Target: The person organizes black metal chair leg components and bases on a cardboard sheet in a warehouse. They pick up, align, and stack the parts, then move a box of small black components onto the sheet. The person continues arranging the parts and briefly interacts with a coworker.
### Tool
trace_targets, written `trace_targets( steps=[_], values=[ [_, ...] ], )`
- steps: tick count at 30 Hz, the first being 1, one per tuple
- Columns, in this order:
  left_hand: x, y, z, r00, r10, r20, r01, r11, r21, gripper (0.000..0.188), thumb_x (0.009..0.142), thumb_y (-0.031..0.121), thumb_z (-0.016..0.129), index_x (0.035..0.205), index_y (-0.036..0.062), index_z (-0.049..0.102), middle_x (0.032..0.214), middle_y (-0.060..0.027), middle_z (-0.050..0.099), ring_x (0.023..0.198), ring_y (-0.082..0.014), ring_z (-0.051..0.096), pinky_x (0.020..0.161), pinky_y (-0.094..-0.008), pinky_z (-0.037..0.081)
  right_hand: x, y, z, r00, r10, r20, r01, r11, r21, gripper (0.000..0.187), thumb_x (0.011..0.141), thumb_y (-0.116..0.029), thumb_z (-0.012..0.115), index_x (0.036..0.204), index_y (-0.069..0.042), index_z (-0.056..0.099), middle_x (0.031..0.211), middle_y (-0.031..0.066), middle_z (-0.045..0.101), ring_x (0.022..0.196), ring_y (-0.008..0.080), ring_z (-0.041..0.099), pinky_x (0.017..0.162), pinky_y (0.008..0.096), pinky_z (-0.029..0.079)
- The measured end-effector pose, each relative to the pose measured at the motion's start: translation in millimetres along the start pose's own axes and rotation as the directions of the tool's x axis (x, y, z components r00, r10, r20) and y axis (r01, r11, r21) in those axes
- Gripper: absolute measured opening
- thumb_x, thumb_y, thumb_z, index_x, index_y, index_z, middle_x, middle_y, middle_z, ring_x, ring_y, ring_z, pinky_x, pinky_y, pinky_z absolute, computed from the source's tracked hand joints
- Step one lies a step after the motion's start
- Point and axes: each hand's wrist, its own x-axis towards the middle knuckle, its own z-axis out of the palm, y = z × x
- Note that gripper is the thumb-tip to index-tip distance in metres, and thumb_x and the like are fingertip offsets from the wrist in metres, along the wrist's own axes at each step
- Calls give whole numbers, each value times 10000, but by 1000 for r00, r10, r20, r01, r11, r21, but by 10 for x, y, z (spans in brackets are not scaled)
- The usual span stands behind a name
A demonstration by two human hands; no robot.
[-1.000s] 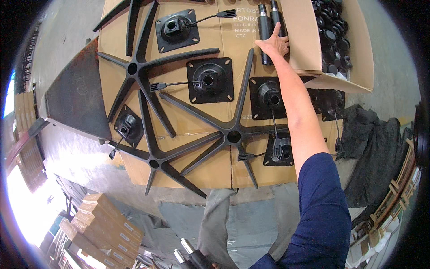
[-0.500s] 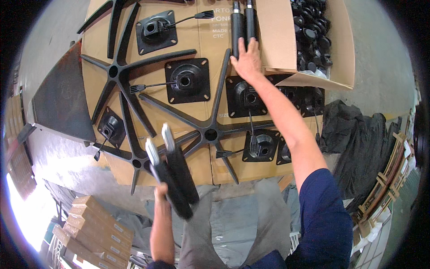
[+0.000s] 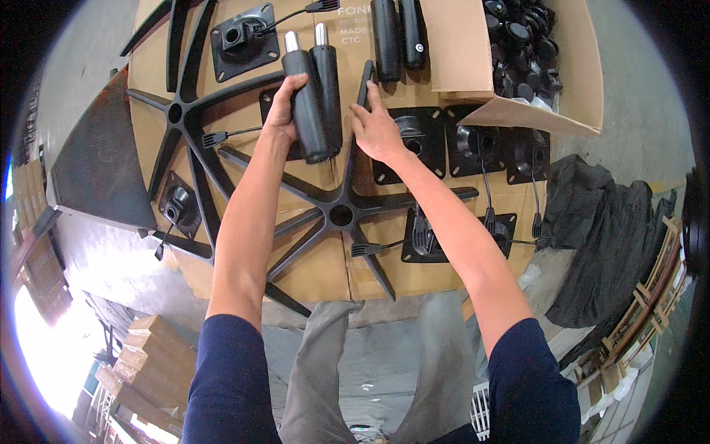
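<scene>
The left hand (image 3: 282,111) has its fingers wrapped around two black gas cylinders (image 3: 314,100), held above a star-shaped chair base (image 3: 340,214). The right hand (image 3: 377,129), fingers loosely spread, touches that base's upper spoke; the cardboard-covered bench (image 3: 325,274) lies beneath.

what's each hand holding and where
Left hand grips two black gas cylinders around their middles. Right hand holds nothing; its fingers rest on a base arm.
</scene>
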Motion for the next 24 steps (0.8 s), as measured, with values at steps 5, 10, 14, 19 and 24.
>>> trace_targets(
  steps=[5, 10, 14, 19, 24],
  values=[
    [446, -20, 83, 997, 71, 4, -71, 997, 5, 464, 718, 362, 661, 997, 9, 549, 859, -130, 626, 705, -250, 623, 693, -377, 530, 108, -363, -214, 993, 82, -91, -52, 954, 295, 490, 879, -339, 371, 1214, 1, 481, 1119, 221, 529, 1058, 416, 482, 909, 451, 388],
    [667, -51, 220, 998, 50, 25, -52, 996, 75, 485, 703, 343, 680, 1032, 12, 548, 926, -138, 623, 790, -262, 616, 786, -378, 505, 444, -296, -243, 936, 328, 129, -352, 873, 338, 670, 866, -474, 379, 1385, -68, 257, 1203, 354, 403, 1118, 463, 438, 956, 484, 345],
    [856, 67, 129, 999, 33, -8, -31, 986, 163, 382, 731, 285, 670, 988, 22, 568, 883, -115, 636, 753, -245, 620, 755, -364, 514, 488, -331, -202, 939, 344, 16, -331, 889, 315, 656, 859, -341, 435, 1398, -52, 197, 1194, 334, 369, 1094, 473, 424, 960, 489, 337],
    [1052, 143, 134, 995, -69, -75, 89, 949, 303, 311, 725, 249, 682, 940, 49, 579, 831, -75, 622, 690, -196, 606, 675, -326, 513, 645, -273, -187, 965, 252, -68, -226, 937, 267, 716, 769, -88, 496, 1382, 22, 143, 1270, 387, 261, 1164, 509, 341, 1000, 484, 294],
    [1238, 292, 157, 995, -20, -95, 63, 881, 470, 291, 739, 213, 657, 952, 47, 550, 794, -72, 592, 640, -192, 580, 585, -340, 507, 941, -307, -270, 978, 167, -127, -162, 986, 51, 776, 727, -28, 597, 1364, 28, 159, 1253, 403, 288, 1139, 466, 406, 972, 424, 367]
  ],
)
